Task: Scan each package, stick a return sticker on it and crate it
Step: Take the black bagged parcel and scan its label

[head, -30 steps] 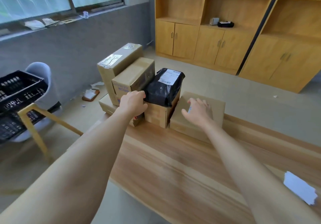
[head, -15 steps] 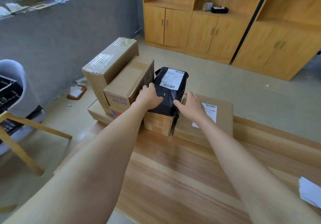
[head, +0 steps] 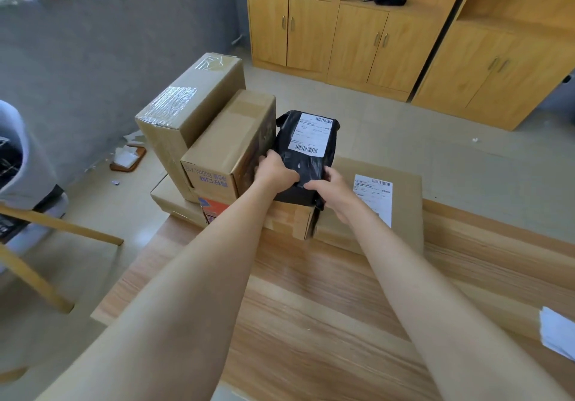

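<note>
Head cam | black bag point(head: 311, 164) sits on small box point(head: 289, 220), between both hands | left hand point(head: 275, 173) grips its near-left edge | right hand point(head: 336, 189) grips near-right corner, fingers curled

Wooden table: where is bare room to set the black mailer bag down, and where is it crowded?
Free: the wooden table, broadly between its near edge and the flat labelled cardboard box, rightward to the white paper sheet. Crowded: the far left corner, where stacked brown cartons stand beside the black plastic mailer bag that left hand and right hand grip.
</note>
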Tool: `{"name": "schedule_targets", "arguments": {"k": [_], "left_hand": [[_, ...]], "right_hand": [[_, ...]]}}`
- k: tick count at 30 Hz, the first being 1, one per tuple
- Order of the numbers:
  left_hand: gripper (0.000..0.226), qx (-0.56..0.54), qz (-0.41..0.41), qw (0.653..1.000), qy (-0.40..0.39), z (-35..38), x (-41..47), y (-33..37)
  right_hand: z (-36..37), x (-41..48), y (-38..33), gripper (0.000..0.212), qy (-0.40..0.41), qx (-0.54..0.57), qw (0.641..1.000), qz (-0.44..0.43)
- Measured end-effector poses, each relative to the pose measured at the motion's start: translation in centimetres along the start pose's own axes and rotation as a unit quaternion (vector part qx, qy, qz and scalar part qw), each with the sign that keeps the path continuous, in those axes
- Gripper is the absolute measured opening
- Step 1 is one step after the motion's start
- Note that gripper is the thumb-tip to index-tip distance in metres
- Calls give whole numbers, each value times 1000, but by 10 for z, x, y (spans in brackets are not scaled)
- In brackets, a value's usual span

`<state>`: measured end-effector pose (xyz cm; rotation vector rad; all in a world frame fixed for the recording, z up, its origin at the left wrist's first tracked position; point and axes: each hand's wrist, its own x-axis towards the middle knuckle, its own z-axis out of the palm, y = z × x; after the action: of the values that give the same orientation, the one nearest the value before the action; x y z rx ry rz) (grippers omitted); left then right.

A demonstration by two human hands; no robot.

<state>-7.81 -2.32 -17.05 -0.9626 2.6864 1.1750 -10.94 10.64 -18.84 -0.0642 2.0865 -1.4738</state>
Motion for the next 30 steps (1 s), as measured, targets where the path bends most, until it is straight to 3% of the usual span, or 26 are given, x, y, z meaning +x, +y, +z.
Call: {"name": "schedule_targets", "arguments": {"k": [9, 16, 24, 30], "left_hand": [[76, -15, 32, 999, -19, 9, -30, 25], [79, -52, 75, 994, -60, 45, -76, 79], [71, -57, 106, 980, -160, 136, -147, 117], [77, 10, 96, 968, -232, 206, -195, 112]], "right_hand": [[-37, -21, 7, 71, 18, 37, 999, -5], [-106, -80, 22, 69, 94, 39, 994, -47], [-185, -160, 93, 68, 178, 58, 982, -15], [-214, -212, 166, 68, 193, 67, 978, 49]]}}
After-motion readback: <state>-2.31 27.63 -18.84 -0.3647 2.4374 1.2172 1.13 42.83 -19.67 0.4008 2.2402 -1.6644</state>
